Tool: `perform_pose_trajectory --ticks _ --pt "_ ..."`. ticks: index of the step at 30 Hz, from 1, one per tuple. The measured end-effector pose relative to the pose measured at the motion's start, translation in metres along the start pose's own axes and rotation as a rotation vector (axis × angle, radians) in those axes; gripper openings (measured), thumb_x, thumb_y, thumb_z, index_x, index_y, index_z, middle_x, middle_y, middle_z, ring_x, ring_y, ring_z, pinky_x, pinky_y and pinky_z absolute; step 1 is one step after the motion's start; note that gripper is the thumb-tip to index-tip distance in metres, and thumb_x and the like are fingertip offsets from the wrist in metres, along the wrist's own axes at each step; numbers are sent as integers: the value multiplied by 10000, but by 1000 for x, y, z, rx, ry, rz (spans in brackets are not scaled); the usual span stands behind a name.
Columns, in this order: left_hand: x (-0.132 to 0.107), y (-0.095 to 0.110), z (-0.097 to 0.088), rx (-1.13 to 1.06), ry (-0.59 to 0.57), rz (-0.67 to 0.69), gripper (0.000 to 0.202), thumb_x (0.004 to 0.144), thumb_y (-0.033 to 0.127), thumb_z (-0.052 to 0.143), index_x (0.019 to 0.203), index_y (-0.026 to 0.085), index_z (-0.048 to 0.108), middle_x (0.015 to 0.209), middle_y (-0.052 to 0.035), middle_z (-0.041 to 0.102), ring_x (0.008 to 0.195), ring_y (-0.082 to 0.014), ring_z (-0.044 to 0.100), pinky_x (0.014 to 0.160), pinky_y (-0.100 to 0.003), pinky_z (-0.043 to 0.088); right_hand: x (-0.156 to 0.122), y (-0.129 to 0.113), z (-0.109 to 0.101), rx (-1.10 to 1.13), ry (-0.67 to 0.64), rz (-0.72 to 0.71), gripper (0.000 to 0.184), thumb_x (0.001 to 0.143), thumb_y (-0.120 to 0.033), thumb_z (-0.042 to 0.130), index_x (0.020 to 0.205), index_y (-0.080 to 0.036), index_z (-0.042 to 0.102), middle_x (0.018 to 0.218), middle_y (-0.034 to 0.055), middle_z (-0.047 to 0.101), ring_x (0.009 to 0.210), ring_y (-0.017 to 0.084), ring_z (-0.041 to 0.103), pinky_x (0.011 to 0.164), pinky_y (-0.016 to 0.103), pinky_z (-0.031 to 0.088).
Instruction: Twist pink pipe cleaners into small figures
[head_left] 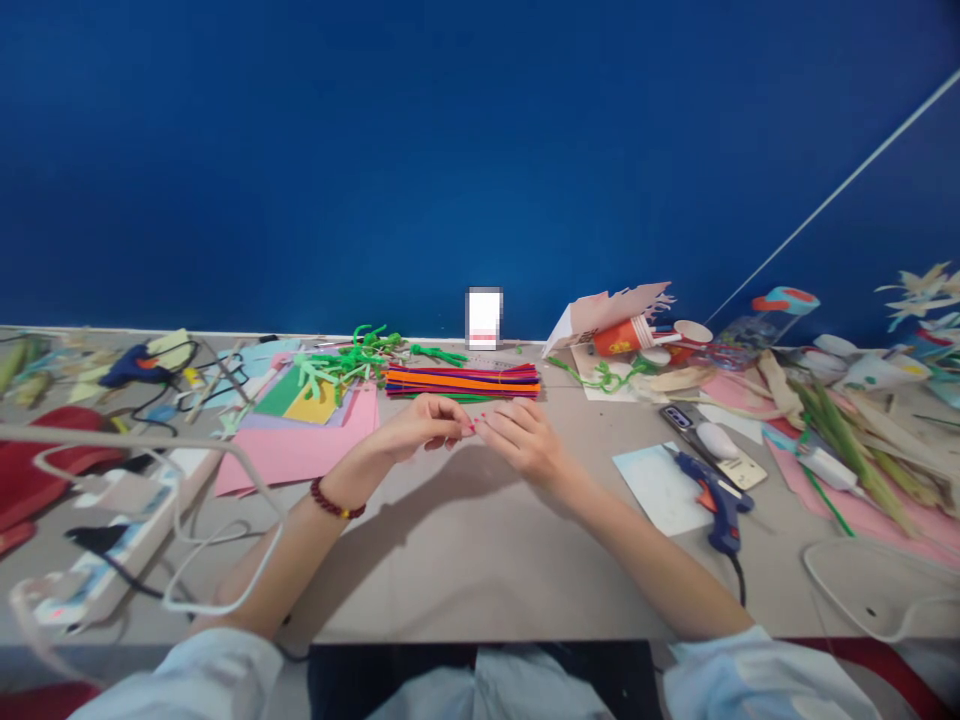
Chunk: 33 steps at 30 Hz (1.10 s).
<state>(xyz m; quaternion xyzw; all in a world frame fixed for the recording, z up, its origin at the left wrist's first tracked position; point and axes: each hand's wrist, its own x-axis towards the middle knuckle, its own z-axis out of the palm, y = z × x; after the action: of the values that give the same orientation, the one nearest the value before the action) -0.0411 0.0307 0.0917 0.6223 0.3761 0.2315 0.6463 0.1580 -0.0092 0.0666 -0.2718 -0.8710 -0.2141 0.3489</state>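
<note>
My left hand (420, 425) and my right hand (523, 437) meet over the middle of the beige table (465, 540), fingertips pinched together at one spot. Whatever they pinch is too small to make out. A red bead bracelet sits on my left wrist. Just beyond my fingers lies a bundle of coloured pipe cleaners (463, 381), orange, red and purple. Green twisted pipe cleaners (352, 358) lie to its left on a stack of coloured paper (300, 430).
A blue glue gun (712, 495) rests on a white sheet at the right, with a phone (679, 417) behind it. A power strip (112, 540) with white cables lies at the left. Paper cups (637, 335), dried leaves (847, 430) and craft scraps crowd the right side. A blue wall stands behind.
</note>
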Motion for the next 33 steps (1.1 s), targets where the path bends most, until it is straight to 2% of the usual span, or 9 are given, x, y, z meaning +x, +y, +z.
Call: perform_pose_trajectory --ticks 2,4,7,10,13,16,22,27,33 --pt "0 0 0 11 9 0 235 666 346 705 675 129 617 445 40 505 340 -31 337 344 -170 214 1 0 3 90 37 108 178 896 -122 456 901 -186 622 817 51 660 806 173 538 743 324 395" --pt "0 -1 2 96 70 77 244 706 369 681 708 132 623 496 27 533 377 -43 385 357 -169 254 3 0 6 240 42 287 155 889 -150 468 883 -182 620 788 53 650 773 171 539 729 321 406" --pt "2 -4 3 368 223 361 218 768 354 639 822 143 646 717 -35 630 552 -84 533 425 -170 356 7 1 7 504 -11 593 121 875 -219 500 851 -182 612 767 49 625 730 160 535 678 294 422" --pt "5 -13 1 741 364 696 159 828 280 580 923 173 650 888 -64 655 727 -116 594 550 -190 442 10 2 5 709 -72 842 116 841 -267 531 811 -184 606 748 34 613 656 139 518 612 266 412" --pt "8 -22 -2 1047 443 939 145 863 210 523 923 193 654 885 -59 663 799 -132 612 670 -226 477 12 3 1 861 -138 985 124 804 -293 551 789 -180 599 749 21 612 628 125 496 613 265 408" --pt "9 -27 -4 1223 477 1084 164 869 182 508 952 204 647 868 -51 668 773 -127 620 667 -228 479 13 3 -1 975 -197 1054 160 785 -337 569 782 -179 594 735 6 591 619 117 467 623 266 401" --pt "7 -25 -4 1345 458 1143 228 877 145 466 1012 200 640 879 -57 679 750 -121 623 645 -220 487 15 6 -6 1165 -244 1153 228 726 -391 629 741 -167 586 713 -4 556 616 105 440 608 259 371" --pt "7 -25 -4 1245 410 1108 266 878 121 457 1049 216 637 917 -57 677 819 -130 626 677 -226 500 16 9 -10 1278 -276 1214 247 681 -392 675 735 -165 595 671 -17 528 610 102 439 593 254 355" --pt "6 -20 -3 1096 320 1052 224 888 136 465 1018 200 636 937 -68 667 852 -139 624 718 -242 514 14 11 -9 1354 -296 1204 236 679 -379 692 736 -164 611 660 -25 522 613 98 445 597 250 344"
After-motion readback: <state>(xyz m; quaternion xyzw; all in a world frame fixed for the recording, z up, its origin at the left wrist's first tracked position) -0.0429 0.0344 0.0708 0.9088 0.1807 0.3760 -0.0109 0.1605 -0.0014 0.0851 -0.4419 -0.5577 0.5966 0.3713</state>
